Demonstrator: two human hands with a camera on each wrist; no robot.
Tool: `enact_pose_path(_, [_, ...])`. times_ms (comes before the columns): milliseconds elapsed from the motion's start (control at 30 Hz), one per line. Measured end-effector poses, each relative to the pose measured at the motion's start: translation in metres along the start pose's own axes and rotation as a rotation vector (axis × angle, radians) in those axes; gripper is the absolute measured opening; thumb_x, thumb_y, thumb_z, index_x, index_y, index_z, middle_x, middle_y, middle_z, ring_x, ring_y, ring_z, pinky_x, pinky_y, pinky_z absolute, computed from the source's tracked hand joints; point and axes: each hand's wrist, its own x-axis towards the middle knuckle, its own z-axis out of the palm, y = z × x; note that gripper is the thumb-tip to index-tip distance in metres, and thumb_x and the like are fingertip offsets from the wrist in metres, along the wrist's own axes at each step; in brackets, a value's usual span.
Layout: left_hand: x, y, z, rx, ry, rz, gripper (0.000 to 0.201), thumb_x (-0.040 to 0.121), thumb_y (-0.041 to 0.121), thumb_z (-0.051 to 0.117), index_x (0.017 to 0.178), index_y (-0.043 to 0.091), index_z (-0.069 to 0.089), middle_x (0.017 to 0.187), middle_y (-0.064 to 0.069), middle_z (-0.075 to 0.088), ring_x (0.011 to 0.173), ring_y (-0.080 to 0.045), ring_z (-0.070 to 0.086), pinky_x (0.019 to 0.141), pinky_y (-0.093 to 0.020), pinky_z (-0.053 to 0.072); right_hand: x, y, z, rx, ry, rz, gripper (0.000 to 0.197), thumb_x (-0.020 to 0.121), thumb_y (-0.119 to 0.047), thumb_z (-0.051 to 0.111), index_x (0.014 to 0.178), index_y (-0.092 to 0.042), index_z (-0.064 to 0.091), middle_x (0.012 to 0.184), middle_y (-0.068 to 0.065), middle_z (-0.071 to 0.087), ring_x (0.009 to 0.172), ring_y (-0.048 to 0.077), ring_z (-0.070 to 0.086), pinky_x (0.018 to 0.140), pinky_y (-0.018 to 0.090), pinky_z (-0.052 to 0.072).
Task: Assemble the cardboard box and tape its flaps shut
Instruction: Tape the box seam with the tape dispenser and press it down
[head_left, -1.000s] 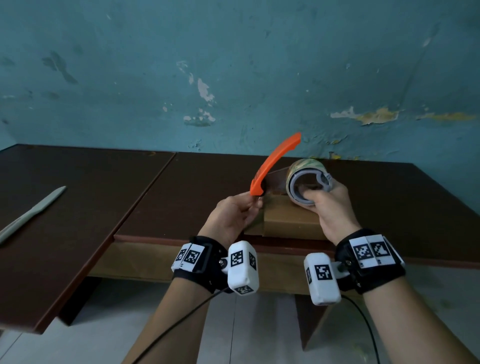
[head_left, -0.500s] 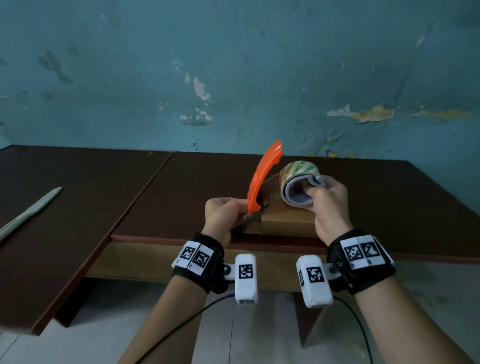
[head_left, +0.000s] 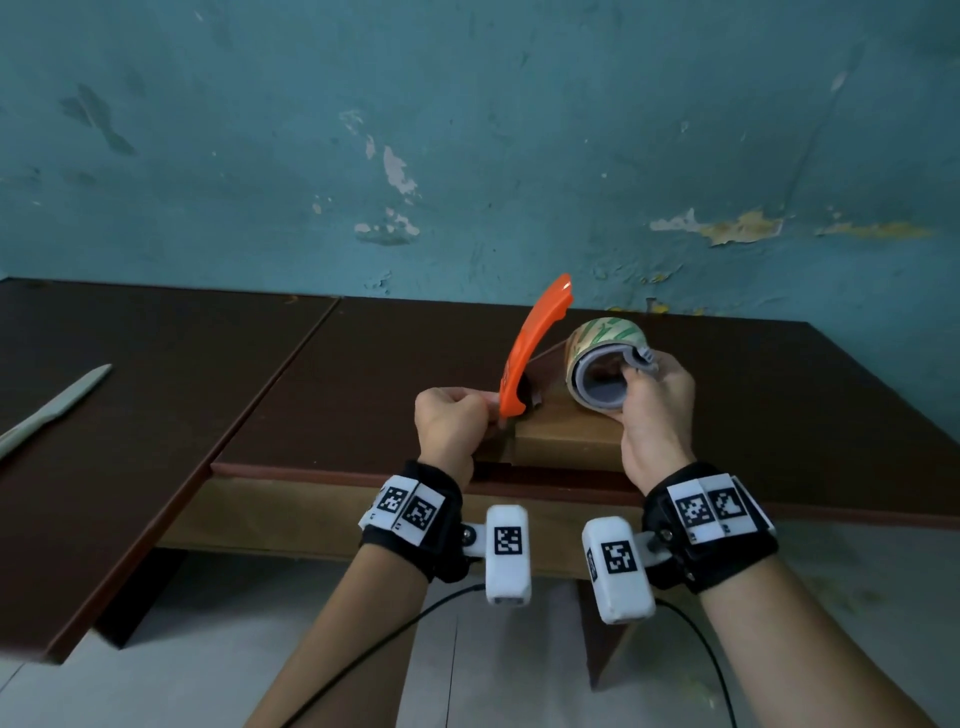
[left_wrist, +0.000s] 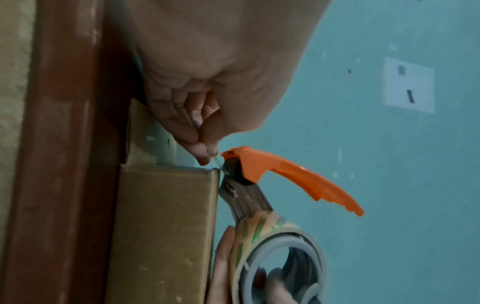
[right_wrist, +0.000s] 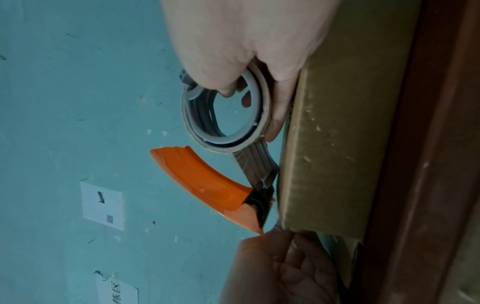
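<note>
One cardboard box (head_left: 566, 441), one tape dispenser (head_left: 597, 364) gripped, left fingers (left_wrist: 205, 152) pinching tape end.

The head camera looks forward and slightly down from above the wrists, taking in the dark brown wooden table (head_left: 322, 395) and the peeling teal wall (head_left: 519, 156) behind it. Each wrist camera sits close behind its own hand, rolled sideways so the table edge runs vertically. All three views share the flat brown cardboard box (head_left: 566, 439) (left_wrist: 161, 226) (right_wrist: 335, 144) and the orange-handled tape dispenser (head_left: 535, 343) (left_wrist: 293, 174) (right_wrist: 202, 181).
</note>
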Motion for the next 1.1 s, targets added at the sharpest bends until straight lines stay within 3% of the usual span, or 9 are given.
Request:
enact_pose_path(100, [-0.002,0.004,0.001,-0.043,0.016,-0.027,0.026,0.081,-0.006,0.060,0.071,0.006,0.080,0.058,-0.004,0.071,0.056,-0.014,0.062,0.060,-0.028,0.051,0.000,0.000,-0.002,0.003,-0.002,-0.005,0.020,0.095,-0.001,0.055,0.110,-0.009,0.066,0.104,0.013,0.072,0.101,0.029,0.071,0.096,0.055,0.055])
enact_pose_path(333, [0.007,0.017,-0.011,-0.064,0.056,-0.052,0.024,0.078,-0.010,0.057,0.082,-0.003,0.080,0.061,-0.012,0.071,0.041,-0.011,0.056,0.043,-0.022,0.043,0.000,-0.001,-0.004,-0.039,-0.056,-0.012,0.021,0.096,0.001,0.055,0.100,-0.017,0.064,0.100,0.008,0.072,0.098,0.023,0.071,0.093,0.044,0.057])
enact_pose_path(533, [0.013,0.023,-0.018,-0.003,0.067,-0.044,0.017,0.084,-0.006,0.062,0.081,-0.001,0.078,0.064,-0.010,0.073,0.051,-0.014,0.061,0.050,-0.023,0.046,0.002,0.001,-0.005,-0.077,-0.087,-0.018,0.025,0.094,0.002,0.055,0.114,-0.008,0.066,0.104,0.010,0.073,0.100,0.023,0.071,0.090,0.038,0.058])
enact_pose_path(600, [0.015,0.023,-0.019,0.012,0.111,0.008,0.016,0.084,-0.006,0.063,0.080,-0.001,0.077,0.060,-0.007,0.071,0.047,-0.011,0.062,0.045,-0.020,0.046,0.002,0.001,-0.005,-0.068,-0.082,-0.020,0.026,0.093,0.002,0.056,0.115,-0.008,0.066,0.104,0.010,0.073,0.100,0.023,0.072,0.088,0.037,0.059])
enact_pose_path(667, [0.014,0.017,-0.015,0.018,0.101,0.027,0.015,0.084,-0.006,0.064,0.078,-0.001,0.077,0.058,-0.008,0.070,0.042,-0.009,0.060,0.043,-0.019,0.046,0.003,0.002,-0.005,-0.030,-0.051,-0.011,0.026,0.093,0.002,0.055,0.115,-0.009,0.065,0.106,0.011,0.072,0.100,0.024,0.072,0.091,0.042,0.059])
enact_pose_path(767, [0.010,0.001,-0.002,0.080,0.000,0.043,0.015,0.084,-0.004,0.067,0.077,0.000,0.080,0.062,-0.010,0.073,0.051,-0.014,0.065,0.052,-0.022,0.051,0.008,0.000,-0.005,0.074,0.021,0.030,0.026,0.093,0.004,0.050,0.108,-0.014,0.061,0.114,0.017,0.069,0.105,0.031,0.069,0.095,0.052,0.057])
enact_pose_path(933, [0.012,-0.006,-0.005,0.160,-0.027,0.129,0.010,0.086,-0.002,0.073,0.080,0.000,0.080,0.076,-0.014,0.078,0.062,-0.013,0.074,0.059,-0.021,0.057,0.009,-0.002,-0.003,0.113,0.016,0.064,0.030,0.094,0.008,0.048,0.112,-0.013,0.059,0.117,0.019,0.067,0.107,0.033,0.069,0.096,0.054,0.056])
enact_pose_path(1033, [0.012,-0.013,-0.002,0.289,0.014,0.261,0.018,0.083,-0.001,0.075,0.072,0.012,0.081,0.072,-0.005,0.078,0.071,-0.019,0.076,0.065,-0.032,0.063,0.008,-0.002,-0.002,0.109,0.014,0.075,0.028,0.095,0.007,0.049,0.114,-0.014,0.056,0.117,0.018,0.066,0.108,0.032,0.068,0.097,0.052,0.055])
enact_pose_path(1100, [0.011,-0.016,0.001,0.377,0.048,0.348,0.018,0.081,0.004,0.079,0.068,0.017,0.080,0.069,-0.001,0.075,0.069,-0.016,0.074,0.062,-0.029,0.062,0.009,-0.001,0.000,0.107,0.009,0.078,0.028,0.096,0.007,0.049,0.114,-0.014,0.056,0.117,0.017,0.066,0.108,0.032,0.068,0.095,0.051,0.056])
